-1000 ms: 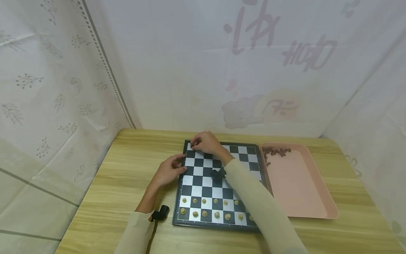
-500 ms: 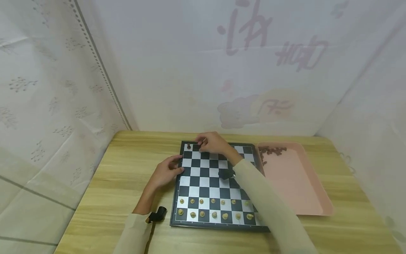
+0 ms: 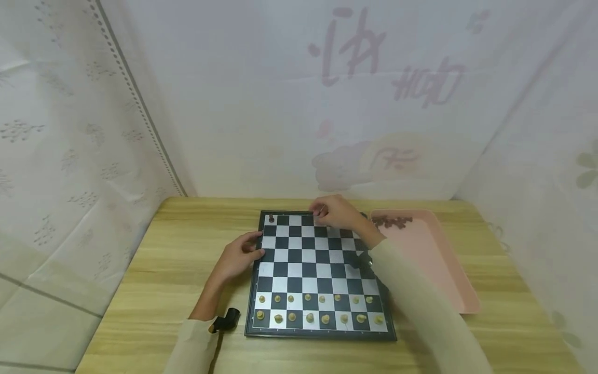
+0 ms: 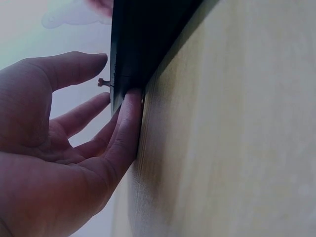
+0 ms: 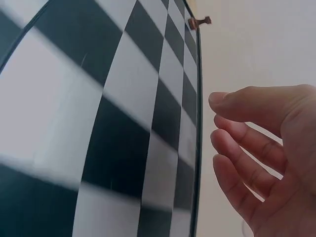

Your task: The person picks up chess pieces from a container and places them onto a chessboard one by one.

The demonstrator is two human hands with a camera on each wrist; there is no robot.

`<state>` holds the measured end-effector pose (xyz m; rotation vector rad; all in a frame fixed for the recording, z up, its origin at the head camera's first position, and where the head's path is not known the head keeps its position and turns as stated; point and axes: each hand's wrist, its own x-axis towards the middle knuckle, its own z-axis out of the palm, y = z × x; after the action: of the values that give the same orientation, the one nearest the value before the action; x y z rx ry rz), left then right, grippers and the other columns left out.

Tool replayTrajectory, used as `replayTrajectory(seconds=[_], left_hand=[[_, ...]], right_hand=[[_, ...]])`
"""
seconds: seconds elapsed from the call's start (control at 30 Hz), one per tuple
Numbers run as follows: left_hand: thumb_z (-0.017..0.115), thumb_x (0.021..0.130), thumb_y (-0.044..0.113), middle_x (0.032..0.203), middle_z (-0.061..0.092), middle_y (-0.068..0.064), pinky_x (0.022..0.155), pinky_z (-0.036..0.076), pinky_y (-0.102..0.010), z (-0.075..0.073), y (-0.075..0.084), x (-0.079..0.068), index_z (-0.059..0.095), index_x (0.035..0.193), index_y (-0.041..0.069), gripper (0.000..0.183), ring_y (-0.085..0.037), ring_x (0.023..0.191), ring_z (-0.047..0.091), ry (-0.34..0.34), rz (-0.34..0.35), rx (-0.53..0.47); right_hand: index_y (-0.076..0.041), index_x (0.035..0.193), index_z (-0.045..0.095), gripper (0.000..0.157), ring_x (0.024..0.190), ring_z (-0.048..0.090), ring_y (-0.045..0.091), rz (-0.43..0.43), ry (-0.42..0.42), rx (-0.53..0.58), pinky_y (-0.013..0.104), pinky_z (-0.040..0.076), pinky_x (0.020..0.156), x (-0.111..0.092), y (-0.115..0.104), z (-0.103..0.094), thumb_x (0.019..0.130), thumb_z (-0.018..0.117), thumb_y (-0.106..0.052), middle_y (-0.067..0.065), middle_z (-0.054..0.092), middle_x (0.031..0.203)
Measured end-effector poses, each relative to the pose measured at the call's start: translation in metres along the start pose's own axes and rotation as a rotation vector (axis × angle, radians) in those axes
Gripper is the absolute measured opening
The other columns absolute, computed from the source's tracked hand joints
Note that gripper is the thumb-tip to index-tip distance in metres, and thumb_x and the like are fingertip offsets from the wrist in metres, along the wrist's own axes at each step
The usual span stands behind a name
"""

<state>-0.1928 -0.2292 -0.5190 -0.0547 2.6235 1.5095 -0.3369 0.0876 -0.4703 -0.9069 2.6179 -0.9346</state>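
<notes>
A black-and-white chessboard [image 3: 295,255] lies on the wooden table. My left hand [image 3: 235,255] touches its left edge; in the left wrist view the fingers [image 4: 129,118] lie against the board's side and the thumb stands apart from it. One dark brown chess piece [image 3: 271,218] stands upright on the far left corner square, also visible as a small brown piece [image 5: 199,22] in the right wrist view. Over the board's far edge hovers my right hand [image 3: 340,212], fingers loosely bent, with nothing visible between thumb and fingertips [image 5: 223,98].
Two rows of pale chess pieces [image 3: 310,317] stand along the near side of the board. Right of the board is a pink tray [image 3: 436,259] with several dark brown pieces [image 3: 392,222] heaped at its far left, partly behind my right arm. A printed cloth [image 3: 261,130] hangs behind the table.
My right hand has let go of the dark chess piece at the far left corner and moved right along the far edge. The left hand has stayed at the board's left edge.
</notes>
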Motion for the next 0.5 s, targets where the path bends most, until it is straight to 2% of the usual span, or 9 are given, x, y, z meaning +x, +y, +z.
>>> replayTrajectory(seconds=[0.2, 0.4, 0.5], left_hand=[[0.078, 0.101, 0.019, 0.141, 0.069, -0.017, 0.094, 0.054, -0.053, -0.001, -0.001, 0.001, 0.064, 0.154, 0.01, 0.055, -0.031, 0.111, 0.071, 0.001, 0.007, -0.001], [0.077, 0.102, 0.019, 0.145, 0.068, -0.017, 0.092, 0.054, -0.051, -0.001, -0.002, 0.001, 0.064, 0.154, 0.01, 0.054, -0.032, 0.113, 0.07, 0.01, 0.006, -0.007], [0.077, 0.102, 0.019, 0.145, 0.067, -0.017, 0.091, 0.054, -0.05, -0.001, -0.002, 0.002, 0.064, 0.153, 0.011, 0.054, -0.032, 0.113, 0.069, 0.012, 0.006, -0.009]], right_hand=[[-0.001, 0.128, 0.077, 0.036, 0.095, 0.073, 0.021, 0.006, 0.049, -0.024, 0.043, 0.061, 0.087, -0.024, 0.017, -0.016, 0.093, 0.084, -0.003, 0.003, 0.077, 0.106], [-0.001, 0.127, 0.077, 0.032, 0.1, 0.073, 0.025, 0.034, 0.144, 0.013, 0.052, 0.061, 0.091, -0.053, 0.027, -0.035, 0.096, 0.084, -0.004, 0.01, 0.079, 0.112], [-0.005, 0.125, 0.078, 0.028, 0.101, 0.072, 0.025, 0.055, 0.192, 0.005, 0.054, 0.059, 0.093, -0.069, 0.033, -0.042, 0.097, 0.083, -0.004, 0.008, 0.078, 0.112]])
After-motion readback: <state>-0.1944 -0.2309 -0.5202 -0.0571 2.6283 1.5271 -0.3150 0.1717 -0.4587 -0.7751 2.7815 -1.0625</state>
